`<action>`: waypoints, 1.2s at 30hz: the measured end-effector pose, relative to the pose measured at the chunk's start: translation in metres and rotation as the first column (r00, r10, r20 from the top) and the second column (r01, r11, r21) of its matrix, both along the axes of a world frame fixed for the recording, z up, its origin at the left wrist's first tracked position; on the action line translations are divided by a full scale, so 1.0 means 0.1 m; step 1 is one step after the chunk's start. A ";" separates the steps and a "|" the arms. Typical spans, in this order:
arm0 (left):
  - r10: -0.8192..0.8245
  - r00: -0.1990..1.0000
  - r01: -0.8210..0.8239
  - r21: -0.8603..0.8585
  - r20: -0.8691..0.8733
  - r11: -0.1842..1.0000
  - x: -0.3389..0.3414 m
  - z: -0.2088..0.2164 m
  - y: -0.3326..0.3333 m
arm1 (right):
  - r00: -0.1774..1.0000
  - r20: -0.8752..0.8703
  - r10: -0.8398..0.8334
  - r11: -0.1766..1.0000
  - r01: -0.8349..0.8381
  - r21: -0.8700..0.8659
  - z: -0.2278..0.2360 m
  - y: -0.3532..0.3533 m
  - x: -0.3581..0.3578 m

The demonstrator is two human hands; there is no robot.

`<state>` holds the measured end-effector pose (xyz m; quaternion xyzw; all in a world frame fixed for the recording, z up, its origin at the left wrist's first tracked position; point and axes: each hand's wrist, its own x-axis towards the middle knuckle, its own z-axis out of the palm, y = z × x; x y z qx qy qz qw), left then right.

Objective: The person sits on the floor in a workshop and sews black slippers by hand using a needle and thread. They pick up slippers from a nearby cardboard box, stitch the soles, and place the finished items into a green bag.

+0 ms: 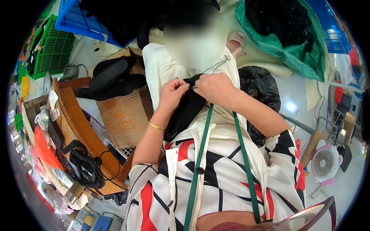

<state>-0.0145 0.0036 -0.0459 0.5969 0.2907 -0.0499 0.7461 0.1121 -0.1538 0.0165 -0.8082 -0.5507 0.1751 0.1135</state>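
Left hand [175,92] and right hand [215,88] pinch long black fabric piece [188,111].
Fingers pressed together at its upper end; likely soft, light, best held there.

Single head-worn fisheye view, looking down from above at hands [216,88], close range.

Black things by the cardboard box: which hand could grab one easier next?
Probably the left hand: it's nearer the black things, while the right hand is farther across. Both are busy with a black piece.
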 end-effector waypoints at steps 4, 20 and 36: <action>-0.004 1.000 0.004 0.006 -0.004 1.000 0.00 -0.01 0.00 | 1.000 -0.009 -0.001 1.000 0.001 0.004 0.00 0.01 0.00; -0.006 0.999 0.015 0.196 -0.048 0.980 0.00 -0.15 -0.01 | 0.984 0.163 0.072 0.997 -0.065 -0.044 -0.03 0.01 -0.05; 0.030 0.999 -0.030 0.024 0.015 0.999 0.00 0.04 -0.08 | 0.992 0.104 0.075 0.990 -0.086 0.115 0.14 -0.41 -0.11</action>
